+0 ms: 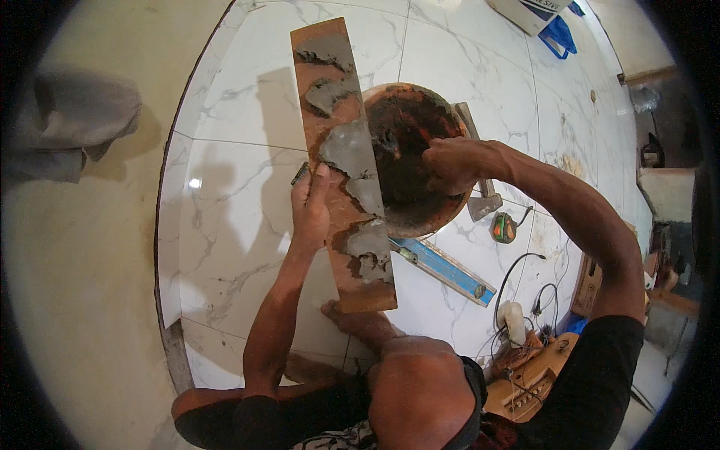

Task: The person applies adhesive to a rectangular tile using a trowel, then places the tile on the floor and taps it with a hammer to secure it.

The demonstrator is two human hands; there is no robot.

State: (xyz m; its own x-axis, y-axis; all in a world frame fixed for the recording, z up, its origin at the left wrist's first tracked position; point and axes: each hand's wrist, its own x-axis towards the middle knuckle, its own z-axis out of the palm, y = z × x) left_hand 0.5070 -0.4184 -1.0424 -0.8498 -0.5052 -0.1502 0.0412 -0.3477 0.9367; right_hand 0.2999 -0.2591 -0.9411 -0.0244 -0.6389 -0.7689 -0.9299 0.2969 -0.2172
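My left hand is closed around the left edge of a long brown tile strip, thumb on its upper face. Uneven patches of grey mortar lie along the strip, with bare brown surface between them. A small dark green piece shows beside the left fingers. Just right of the strip stands a round bucket, its inside dark and smeared. My right hand reaches into the bucket from the right, its fingers curled; whatever they hold is hidden in the shadow.
A hatchet leans by the bucket's right side, near a tape measure. Below lies a blue spirit level. Black cables and a tan tool case are at the lower right. Grey cloth is at the left.
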